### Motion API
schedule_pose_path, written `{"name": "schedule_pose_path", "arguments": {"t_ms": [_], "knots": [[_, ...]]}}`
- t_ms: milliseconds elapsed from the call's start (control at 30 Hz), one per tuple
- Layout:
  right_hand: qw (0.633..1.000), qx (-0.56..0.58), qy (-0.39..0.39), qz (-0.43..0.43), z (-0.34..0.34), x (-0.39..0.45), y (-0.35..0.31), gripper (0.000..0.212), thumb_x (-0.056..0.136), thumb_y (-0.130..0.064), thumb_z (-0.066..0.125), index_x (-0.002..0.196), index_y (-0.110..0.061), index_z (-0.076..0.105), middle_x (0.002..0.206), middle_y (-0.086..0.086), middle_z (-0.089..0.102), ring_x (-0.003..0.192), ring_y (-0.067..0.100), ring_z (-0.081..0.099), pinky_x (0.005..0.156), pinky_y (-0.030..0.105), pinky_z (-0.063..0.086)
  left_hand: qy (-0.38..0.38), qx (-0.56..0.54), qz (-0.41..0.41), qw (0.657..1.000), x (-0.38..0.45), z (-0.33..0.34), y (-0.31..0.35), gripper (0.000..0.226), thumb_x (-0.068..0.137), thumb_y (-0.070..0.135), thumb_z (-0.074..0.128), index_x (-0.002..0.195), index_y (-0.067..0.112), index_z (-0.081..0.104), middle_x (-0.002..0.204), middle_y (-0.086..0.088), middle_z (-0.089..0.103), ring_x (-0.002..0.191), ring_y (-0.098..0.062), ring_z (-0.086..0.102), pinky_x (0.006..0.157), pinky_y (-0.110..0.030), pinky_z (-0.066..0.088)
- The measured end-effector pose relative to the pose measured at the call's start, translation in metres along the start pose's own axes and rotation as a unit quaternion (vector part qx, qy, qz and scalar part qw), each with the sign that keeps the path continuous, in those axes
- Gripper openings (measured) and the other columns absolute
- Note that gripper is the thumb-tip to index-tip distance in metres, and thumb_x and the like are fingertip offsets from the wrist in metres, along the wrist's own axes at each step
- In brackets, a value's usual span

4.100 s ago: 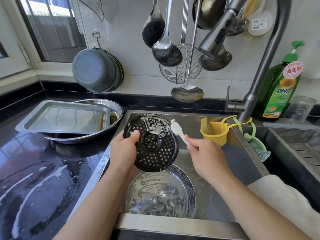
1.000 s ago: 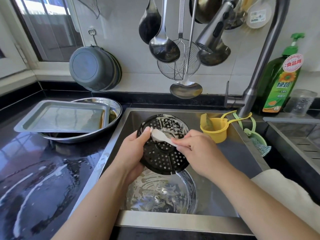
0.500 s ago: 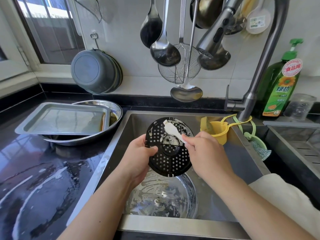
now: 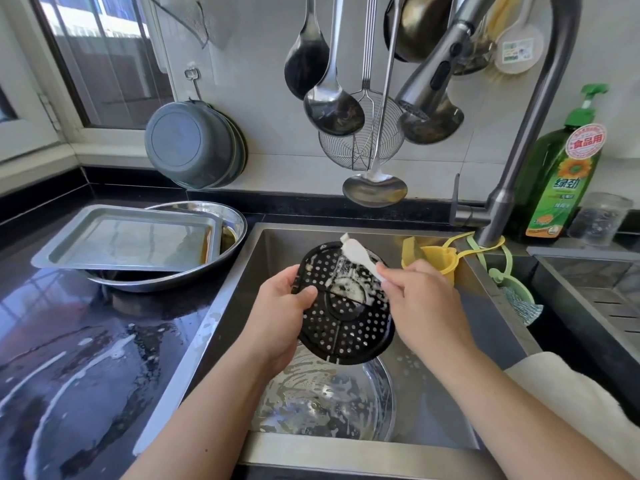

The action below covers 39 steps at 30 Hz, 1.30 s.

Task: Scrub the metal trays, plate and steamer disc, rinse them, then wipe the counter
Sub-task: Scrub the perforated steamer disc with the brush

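A black counter (image 4: 69, 341) runs along a white tiled wall, and it is wet, with streaks of white foam on it. A steel sink (image 4: 263, 244) is set into the counter, and the hands work over the middle of it with open room on both sides. The left hand (image 4: 280, 317) grips the left edge of the black steamer disc (image 4: 346, 327), with the thumb on the front face and the fingers curled behind. The disc is round and full of holes, and it is held up in the air above the sink, tilted so its face looks up at the person and its top edge leans toward the wall. The right hand (image 4: 422, 306) pinches the handle of a small white brush (image 4: 356, 254). The brush points up and to the left, and its head rests on the top part of the disc, where there is foam. Right under the disc a round metal plate (image 4: 329, 403) lies flat in the bottom of the sink, with soapy water on it. A yellow cup (image 4: 440, 261) hangs at the back right corner of the sink, close to the right hand. The tall tap (image 4: 519, 140) bends over the sink from the right, and its spray head hangs among ladles (image 4: 332, 105) on the wall. To the left, on the counter, a flat metal tray (image 4: 128, 237) sits on top of a round metal basin (image 4: 228, 244). A green soap bottle (image 4: 561, 178) stands behind the tap. A pale cloth (image 4: 571, 393) lies on the sink's right edge.
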State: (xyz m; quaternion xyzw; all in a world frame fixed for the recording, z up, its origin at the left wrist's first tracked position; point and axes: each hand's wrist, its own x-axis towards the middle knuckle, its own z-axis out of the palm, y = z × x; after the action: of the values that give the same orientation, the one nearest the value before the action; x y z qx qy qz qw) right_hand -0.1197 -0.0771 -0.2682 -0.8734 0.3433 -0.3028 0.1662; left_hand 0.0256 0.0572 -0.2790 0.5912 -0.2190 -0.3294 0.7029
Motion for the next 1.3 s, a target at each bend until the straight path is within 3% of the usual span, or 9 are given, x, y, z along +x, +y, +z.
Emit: {"name": "schedule_pose_path", "arguments": {"t_ms": [200,367,500,600,767,900,1000,1200,1300], "knots": [[1.000,0.007,0.021,0.022,0.003,0.000,-0.001,0.036,0.103,-0.022,0.055,0.138,-0.029,0.062,0.099,-0.004,0.054,0.087,0.018,0.050,0.073,0.035,0.043,0.032,-0.014,-0.009,0.999,0.004,-0.004,0.000,0.034,0.104,-0.009,0.040,0.117,0.003,0.069,0.110,-0.020,0.076,0.106,-0.038,0.073,0.091,-0.052,0.059],[0.999,-0.001,-0.017,0.030,0.007,-0.002,-0.004,0.039,0.105,-0.022,0.051,0.143,-0.029,0.058,0.095,-0.005,0.047,0.087,0.017,0.045,0.071,0.032,0.032,0.010,0.027,0.010,1.000,-0.001,0.002,-0.002,0.037,0.103,-0.009,0.042,0.111,0.010,0.072,0.106,-0.015,0.077,0.103,-0.033,0.073,0.084,-0.044,0.058],[0.996,0.070,-0.030,-0.043,0.013,-0.006,-0.017,0.037,0.101,-0.020,0.060,0.136,-0.029,0.064,0.095,-0.008,0.053,0.086,0.013,0.053,0.074,0.032,0.047,-0.006,0.057,0.041,0.998,-0.004,0.006,-0.001,0.037,0.104,-0.006,0.045,0.116,0.015,0.073,0.108,-0.008,0.078,0.106,-0.027,0.073,0.089,-0.044,0.059],[0.997,0.056,-0.022,-0.050,0.015,-0.007,-0.017,0.038,0.102,-0.021,0.058,0.139,-0.029,0.062,0.095,-0.009,0.052,0.085,0.013,0.053,0.074,0.035,0.050,0.012,0.062,0.051,0.997,-0.003,0.005,0.000,0.037,0.105,-0.003,0.045,0.115,0.018,0.074,0.108,-0.007,0.078,0.106,-0.027,0.073,0.093,-0.050,0.059],[0.999,0.001,-0.020,0.031,0.006,-0.001,-0.001,0.041,0.106,-0.021,0.049,0.146,-0.027,0.055,0.095,-0.005,0.045,0.086,0.016,0.042,0.067,0.031,0.025,0.037,0.038,0.037,0.998,0.001,-0.002,0.001,0.039,0.106,-0.003,0.042,0.112,0.016,0.075,0.107,-0.010,0.078,0.107,-0.033,0.073,0.094,-0.056,0.058],[0.998,0.044,-0.039,-0.026,0.010,-0.006,-0.014,0.039,0.103,-0.020,0.057,0.141,-0.026,0.060,0.097,-0.006,0.051,0.086,0.014,0.049,0.067,0.027,0.038,0.019,0.050,0.047,0.997,-0.002,0.001,0.001,0.038,0.106,-0.001,0.044,0.112,0.019,0.076,0.110,-0.009,0.078,0.108,-0.030,0.073,0.099,-0.058,0.055],[0.990,0.089,-0.072,-0.077,0.016,-0.011,-0.021,0.039,0.100,-0.021,0.063,0.138,-0.030,0.062,0.095,-0.010,0.053,0.087,0.010,0.053,0.076,0.028,0.048,0.008,0.063,0.068,0.996,-0.003,0.003,0.000,0.040,0.106,0.000,0.046,0.110,0.024,0.078,0.112,-0.007,0.077,0.112,-0.029,0.071,0.102,-0.058,0.053],[0.999,0.041,-0.013,-0.015,0.010,0.000,-0.004,0.038,0.101,-0.019,0.060,0.139,-0.026,0.061,0.092,-0.006,0.051,0.083,0.013,0.050,0.071,0.030,0.045,0.025,0.065,0.071,0.995,0.001,0.000,0.000,0.035,0.106,0.000,0.046,0.116,0.017,0.074,0.109,-0.007,0.078,0.109,-0.030,0.073,0.096,-0.053,0.058],[0.997,0.057,-0.035,-0.038,0.010,-0.004,-0.010,0.038,0.101,-0.021,0.061,0.138,-0.029,0.062,0.093,-0.010,0.050,0.083,0.009,0.050,0.069,0.027,0.043,0.010,0.074,0.064,0.995,-0.001,0.002,-0.001,0.033,0.106,0.001,0.047,0.115,0.017,0.074,0.109,-0.007,0.078,0.108,-0.028,0.073,0.098,-0.054,0.057]]}}
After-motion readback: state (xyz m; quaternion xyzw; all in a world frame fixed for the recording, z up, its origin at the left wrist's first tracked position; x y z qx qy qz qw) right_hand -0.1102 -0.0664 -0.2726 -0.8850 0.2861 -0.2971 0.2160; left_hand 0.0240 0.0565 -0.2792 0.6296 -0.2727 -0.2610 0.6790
